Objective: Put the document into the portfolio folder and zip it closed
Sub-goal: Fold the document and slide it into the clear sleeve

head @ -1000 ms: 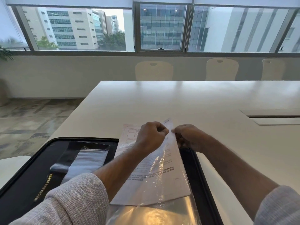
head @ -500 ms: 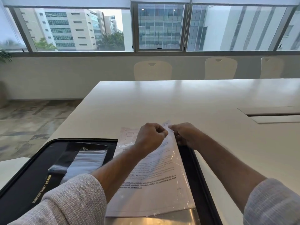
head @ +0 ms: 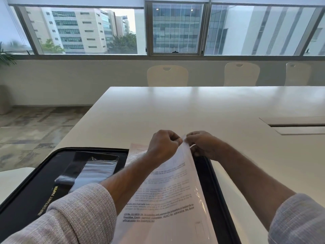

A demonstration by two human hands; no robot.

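Document (head: 168,196) corner—between pinching fingers (head: 177,140).

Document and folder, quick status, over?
Both hands, left and right, pinching the document's far edge. Sheet half inside a clear sleeve over the open portfolio folder. Not zipped. Nothing in the way.

A long, glossy white counter (head: 202,110) is stretching toward the windows, with a rectangular recessed hatch (head: 297,124) sitting in its right side. Three cream plastic chairs (head: 167,76) are standing along its far edge. A green potted plant (head: 6,58) is peeking in at left, above patterned grey flooring (head: 31,127).
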